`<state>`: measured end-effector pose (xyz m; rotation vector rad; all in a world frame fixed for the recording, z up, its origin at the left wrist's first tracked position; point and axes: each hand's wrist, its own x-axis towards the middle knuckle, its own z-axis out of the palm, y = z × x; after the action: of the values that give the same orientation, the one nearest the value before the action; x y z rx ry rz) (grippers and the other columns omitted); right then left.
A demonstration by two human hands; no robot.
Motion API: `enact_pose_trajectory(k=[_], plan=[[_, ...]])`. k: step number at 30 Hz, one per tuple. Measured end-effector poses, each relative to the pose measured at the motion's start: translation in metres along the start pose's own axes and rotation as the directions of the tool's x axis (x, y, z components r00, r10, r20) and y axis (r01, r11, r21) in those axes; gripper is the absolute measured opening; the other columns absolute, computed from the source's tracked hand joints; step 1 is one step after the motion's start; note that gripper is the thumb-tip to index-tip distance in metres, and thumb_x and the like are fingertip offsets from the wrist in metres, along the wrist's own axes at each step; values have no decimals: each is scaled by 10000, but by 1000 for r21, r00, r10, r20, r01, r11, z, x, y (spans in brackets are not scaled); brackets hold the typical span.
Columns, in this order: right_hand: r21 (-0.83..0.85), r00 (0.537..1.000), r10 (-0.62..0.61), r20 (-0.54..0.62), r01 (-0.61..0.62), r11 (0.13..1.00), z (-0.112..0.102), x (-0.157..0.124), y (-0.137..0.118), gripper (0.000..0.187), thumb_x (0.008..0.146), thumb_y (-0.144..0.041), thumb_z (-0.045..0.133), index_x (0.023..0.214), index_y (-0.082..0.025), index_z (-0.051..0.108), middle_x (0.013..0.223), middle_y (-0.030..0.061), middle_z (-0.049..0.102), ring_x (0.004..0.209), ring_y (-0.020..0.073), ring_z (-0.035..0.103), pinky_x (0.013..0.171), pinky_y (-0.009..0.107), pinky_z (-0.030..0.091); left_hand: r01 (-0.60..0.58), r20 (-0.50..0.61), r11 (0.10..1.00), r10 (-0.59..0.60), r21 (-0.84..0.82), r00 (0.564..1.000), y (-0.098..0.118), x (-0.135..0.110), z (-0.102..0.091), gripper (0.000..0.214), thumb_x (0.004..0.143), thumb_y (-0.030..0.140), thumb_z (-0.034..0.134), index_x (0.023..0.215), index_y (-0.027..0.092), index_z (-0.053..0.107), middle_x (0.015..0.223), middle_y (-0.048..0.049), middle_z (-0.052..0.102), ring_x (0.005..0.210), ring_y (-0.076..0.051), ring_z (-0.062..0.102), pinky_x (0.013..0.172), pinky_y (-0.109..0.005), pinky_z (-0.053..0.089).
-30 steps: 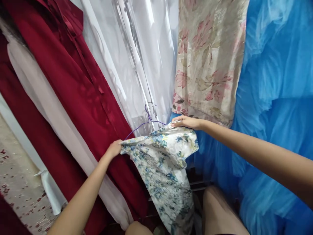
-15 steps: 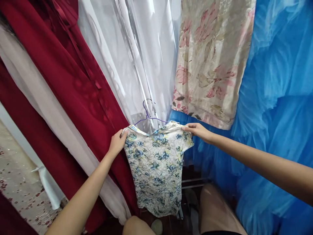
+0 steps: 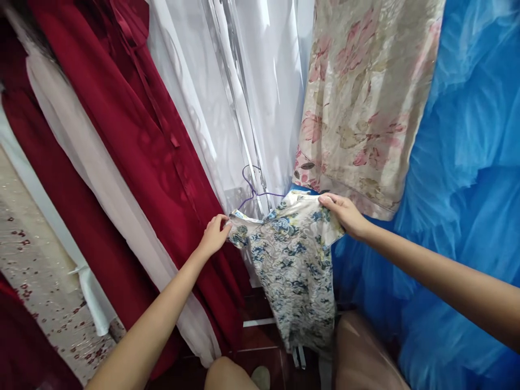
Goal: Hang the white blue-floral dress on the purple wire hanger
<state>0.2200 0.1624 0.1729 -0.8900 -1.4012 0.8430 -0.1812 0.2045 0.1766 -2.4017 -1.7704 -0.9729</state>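
Observation:
A white short-sleeved top (image 3: 290, 260) with a blue and yellow floral print hangs on a thin purple hanger (image 3: 255, 190) in the middle of the head view. My left hand (image 3: 215, 234) pinches the top at its left shoulder, fingers closed on the cloth. At the opposite shoulder, my right hand (image 3: 345, 214) also grips the top, thumb over the fabric near the sleeve. The hanger's arms run into the neckline, and its hook sits against the white cloth behind. The top tilts slightly, its right shoulder higher.
Long red garments (image 3: 134, 135) and a pale pink strip of cloth (image 3: 97, 162) hang at the left. Behind is white drapery (image 3: 268, 81). On the right hang a beige floral cloth (image 3: 365, 97) and blue tulle (image 3: 467, 216). Metal rack bars (image 3: 260, 322) lie low near my legs.
Both hands and the top have shifted right in the view. The top now slants, its hem swung to the right, and the right shoulder has risen a little.

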Motion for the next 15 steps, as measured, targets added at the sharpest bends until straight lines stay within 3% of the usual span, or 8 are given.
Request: enact_pose_trajectory(k=[5,10,15], plan=[[55,993,-9,-114,15,998,14,20,-41,472,750,-655,697,918,-217,648,815,56,672,842,256,614,688,319,492,86,-5,994,-86,68,996,13,-16,16,370,926,514,495,1093,194,577,1119,-141,663,1100,-338,591,916,-441,434],[163,998,31,-48,-22,986,35,24,-66,559,794,-731,610,1033,-226,631,819,83,687,840,297,647,701,373,527,53,-81,975,-72,-215,994,19,-13,21,309,951,422,468,1133,194,572,908,-49,680,865,-220,637,793,-302,436],[113,998,28,53,-34,993,34,29,-81,726,837,-822,394,1171,-224,635,807,114,686,825,319,663,738,446,537,-5,-128,977,-23,-214,992,31,-7,15,329,970,459,429,959,189,617,788,-26,655,741,-187,588,692,-262,395]])
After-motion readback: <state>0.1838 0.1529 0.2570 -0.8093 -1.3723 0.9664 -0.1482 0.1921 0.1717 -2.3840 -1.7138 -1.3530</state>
